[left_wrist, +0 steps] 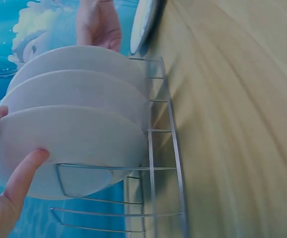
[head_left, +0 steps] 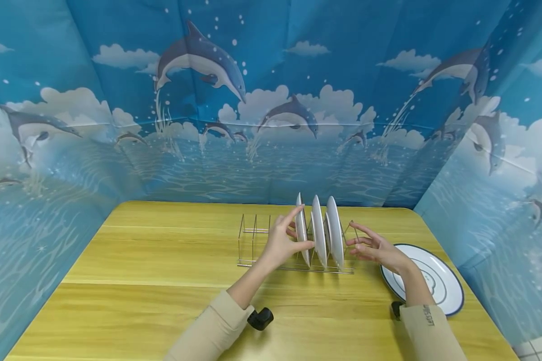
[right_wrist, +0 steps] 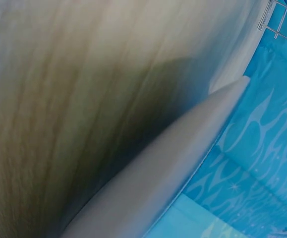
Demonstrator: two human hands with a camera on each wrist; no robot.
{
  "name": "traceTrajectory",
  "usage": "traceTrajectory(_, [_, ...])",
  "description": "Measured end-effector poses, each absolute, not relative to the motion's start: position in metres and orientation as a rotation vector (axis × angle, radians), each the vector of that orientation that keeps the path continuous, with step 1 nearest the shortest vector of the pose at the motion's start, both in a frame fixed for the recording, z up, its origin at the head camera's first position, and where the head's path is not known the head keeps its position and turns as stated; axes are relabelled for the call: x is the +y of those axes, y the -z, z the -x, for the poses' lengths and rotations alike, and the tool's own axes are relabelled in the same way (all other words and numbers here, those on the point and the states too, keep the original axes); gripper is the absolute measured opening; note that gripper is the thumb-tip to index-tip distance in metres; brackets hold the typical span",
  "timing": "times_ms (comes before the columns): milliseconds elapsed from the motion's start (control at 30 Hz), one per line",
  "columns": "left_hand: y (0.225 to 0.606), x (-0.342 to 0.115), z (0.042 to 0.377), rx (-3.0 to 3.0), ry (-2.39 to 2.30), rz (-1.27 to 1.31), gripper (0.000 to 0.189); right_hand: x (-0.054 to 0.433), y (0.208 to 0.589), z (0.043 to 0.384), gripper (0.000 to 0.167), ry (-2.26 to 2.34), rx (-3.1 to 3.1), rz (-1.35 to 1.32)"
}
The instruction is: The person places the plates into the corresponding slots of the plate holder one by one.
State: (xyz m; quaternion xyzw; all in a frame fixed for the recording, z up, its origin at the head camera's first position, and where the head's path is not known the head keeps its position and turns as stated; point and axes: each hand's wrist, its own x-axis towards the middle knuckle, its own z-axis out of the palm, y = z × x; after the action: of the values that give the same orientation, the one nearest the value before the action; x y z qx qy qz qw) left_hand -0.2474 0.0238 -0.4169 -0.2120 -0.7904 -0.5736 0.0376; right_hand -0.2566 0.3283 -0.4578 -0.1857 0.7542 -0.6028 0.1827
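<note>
Three white plates stand on edge in the right half of a wire dish rack point(head_left: 246, 263). My left hand point(head_left: 280, 240) is at the leftmost plate point(head_left: 302, 233), thumb and index finger spread, their tips against its face in the left wrist view. The middle plate point(head_left: 318, 235) and the right plate point(head_left: 335, 235) lean close beside it. At the rack's right end, my right hand point(head_left: 379, 250) has its fingers loosely extended, fingertips right at the end wires. In the left wrist view that hand point(left_wrist: 98, 25) appears beyond the plates. It does not show in the right wrist view.
A white plate with a dark blue rim point(head_left: 449, 291) lies on the wooden table point(head_left: 140, 301) at the right, partly hidden under my right forearm. A blue dolphin-print curtain point(head_left: 271, 165) encloses the back and sides. The rack's left slots hold no plates.
</note>
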Motion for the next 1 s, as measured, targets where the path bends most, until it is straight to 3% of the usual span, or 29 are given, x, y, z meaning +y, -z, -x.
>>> traceTrajectory(767, [0.421, 0.027, 0.228, -2.501, 1.603, 0.605, 0.085, 0.325, 0.455, 0.25, 0.062, 1.707, 2.262, 0.549])
traceTrajectory(1000, [0.437, 0.043, 0.205, -2.058, 1.433, 0.635, 0.063, 0.339, 0.45, 0.234, 0.061, 1.718, 2.408, 0.495])
